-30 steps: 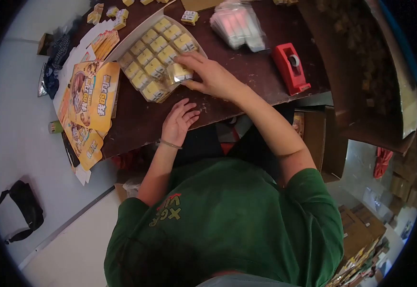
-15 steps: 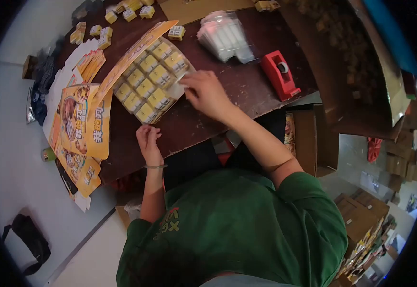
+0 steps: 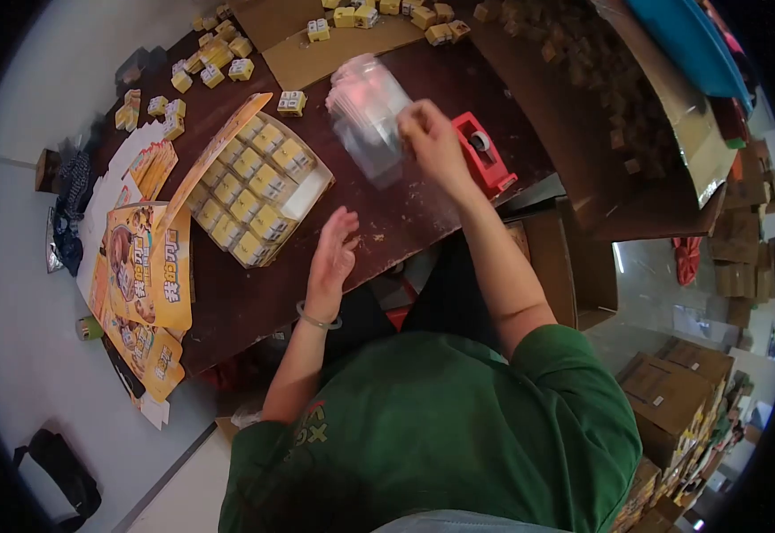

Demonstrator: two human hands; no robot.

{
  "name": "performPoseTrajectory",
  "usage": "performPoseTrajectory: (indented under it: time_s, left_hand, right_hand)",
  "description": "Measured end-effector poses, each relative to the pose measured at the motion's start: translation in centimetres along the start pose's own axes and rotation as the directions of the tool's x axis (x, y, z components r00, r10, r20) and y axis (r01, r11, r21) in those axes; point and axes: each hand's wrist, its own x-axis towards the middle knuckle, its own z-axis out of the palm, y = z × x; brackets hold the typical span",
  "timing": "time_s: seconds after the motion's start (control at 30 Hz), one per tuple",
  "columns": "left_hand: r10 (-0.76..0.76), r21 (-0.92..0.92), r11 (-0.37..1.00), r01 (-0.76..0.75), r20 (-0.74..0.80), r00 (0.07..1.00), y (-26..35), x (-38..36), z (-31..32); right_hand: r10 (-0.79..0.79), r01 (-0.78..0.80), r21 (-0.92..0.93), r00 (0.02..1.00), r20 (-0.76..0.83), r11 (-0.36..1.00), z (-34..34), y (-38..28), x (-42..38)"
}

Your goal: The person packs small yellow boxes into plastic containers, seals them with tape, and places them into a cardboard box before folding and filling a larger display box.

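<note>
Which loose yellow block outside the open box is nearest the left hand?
It is the yellow-and-white block alone between the yellow-flapped box and the clear plastic stack; other loose blocks lie farther from the left hand.

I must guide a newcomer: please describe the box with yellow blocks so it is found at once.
On the dark table, look beyond and left of the left hand. The box lies there, orange flap raised; unlike the printed cartons alongside, it shows yellow blocks in rows.
</note>
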Motion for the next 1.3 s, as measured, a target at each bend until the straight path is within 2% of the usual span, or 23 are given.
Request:
performPoseTrajectory:
  time_s: [0.03,0.07,0.1,0.13,0.2,0.23,0.33,0.47,0.5,0.53,0.57,0.63,0.67,0.7,0.77,0.8,0.9,1.0,1.1,1.13,1.2,1.23,1.3]
  left_hand:
    - [-0.017,-0.114,0.993,0.018,0.015,1.0,-0.1,0.7,0.3]
    - [-0.032,-0.228,0.973,0.039,0.031,0.999,-0.2,1.4,0.7]
    - [-0.113,-0.142,0.982,0.124,0.079,0.99,0.1,2.3,1.0]
    - [-0.212,-0.354,0.902,0.247,0.136,0.968,0.4,2.6,1.8]
    - [-0.249,-0.464,0.816,0.344,0.255,0.934,-0.3,2.3,2.2]
    - [-0.25,-0.488,0.789,0.374,0.3,0.921,-0.3,2.1,2.7]
    - [-0.241,-0.45,0.751,0.483,0.494,0.835,-0.7,1.3,3.7]
    - [-0.321,-0.442,0.66,0.607,0.565,0.76,-0.9,0.8,4.5]
    - [-0.293,-0.509,0.648,0.567,0.521,0.802,-1.6,0.3,4.7]
    - [-0.269,-0.524,0.622,0.582,0.555,0.787,-2.2,0.0,4.7]
    - [-0.246,-0.537,0.595,0.598,0.587,0.772,-2.7,-0.4,4.5]
    - [-0.279,-0.516,0.626,0.585,0.552,0.786,-2.6,-0.7,4.8]
    - [-0.307,-0.485,0.672,0.559,0.504,0.807,-2.8,-1.1,4.7]
    - [-0.328,-0.447,0.718,0.533,0.458,0.826,-3.2,-1.3,4.4]
    - [-0.362,-0.357,0.798,0.485,0.36,0.86,-2.4,-2.1,5.0]
    - [-0.38,-0.356,0.789,0.5,0.357,0.853,-2.6,-2.7,5.2]
    - [-0.372,-0.353,0.79,0.501,0.373,0.85,-3.5,-4.1,5.8]
    - [-0.427,-0.479,0.668,0.569,0.38,0.821,-2.0,-4.1,6.5]
    - [-0.529,-0.374,0.691,0.618,0.322,0.785,-2.8,-4.4,5.3]
    - [-0.545,-0.343,0.701,0.625,0.307,0.78,-3.1,-4.6,5.0]
    - [-0.599,-0.31,0.683,0.661,0.281,0.75,-3.3,-5.7,4.8]
    - [-0.606,-0.299,0.671,0.679,0.308,0.734,-3.8,-5.9,4.8]
    - [-0.659,-0.294,0.653,0.698,0.235,0.715,-4.6,-6.2,4.9]
  right_hand:
    - [0.109,-0.12,0.07,0.983,0.146,0.99,0.9,-1.0,-3.7]
    - [0.07,-0.107,0.123,0.961,0.269,0.987,1.8,0.0,-7.0]
    - [0.038,-0.075,0.109,0.949,0.313,0.991,3.1,3.0,-9.9]
    - [0.079,-0.102,0.097,0.974,0.211,0.99,3.4,3.6,-12.2]
    - [0.026,0.016,-0.292,0.99,0.139,0.956,1.3,1.4,-13.4]
    - [-0.393,0.355,-0.589,0.917,0.068,0.726,0.4,0.1,-13.2]
    - [-0.483,0.566,-0.645,0.812,0.329,0.513,-2.1,-2.5,-12.9]
    - [-0.273,0.479,-0.42,0.844,0.461,0.771,-4.2,-1.2,-12.9]
    - [-0.112,0.237,-0.205,0.868,0.483,0.95,-4.9,-1.3,-12.8]
    - [0.043,-0.061,0.015,0.839,0.542,0.998,-5.5,-1.3,-13.0]
    - [0.189,-0.334,0.164,0.803,0.566,0.928,-5.7,-0.1,-13.5]
    - [-0.073,0.11,-0.112,0.954,0.29,0.988,-4.5,-0.5,-14.5]
    - [-0.25,0.293,-0.289,0.952,0.178,0.911,-4.0,-0.7,-15.0]
    - [-0.439,0.477,-0.47,0.877,0.197,0.743,-4.4,-0.8,-15.3]
    - [-0.367,0.465,-0.371,0.879,0.305,0.804,-3.5,-1.3,-17.9]
    - [-0.274,0.314,-0.147,0.931,0.24,0.938,-2.3,-1.1,-19.1]
    - [0.031,-0.002,-0.064,0.884,0.466,0.998,-4.2,-1.4,-19.5]
    - [-0.027,0.067,-0.061,0.865,0.501,0.996,-4.1,-0.7,-19.8]
    - [0.042,-0.052,0.005,0.871,0.49,0.999,-3.4,-1.1,-21.1]
    - [-0.109,0.118,-0.005,0.929,0.353,0.993,-3.3,-0.2,-21.2]
    - [-0.068,0.078,-0.116,0.994,0.09,0.99,-3.4,-0.4,-20.2]
    - [-0.006,0.021,-0.15,0.995,0.104,0.988,-3.1,-0.2,-19.6]
    - [-0.123,0.184,-0.171,0.942,0.313,0.968,-1.8,1.2,-19.6]
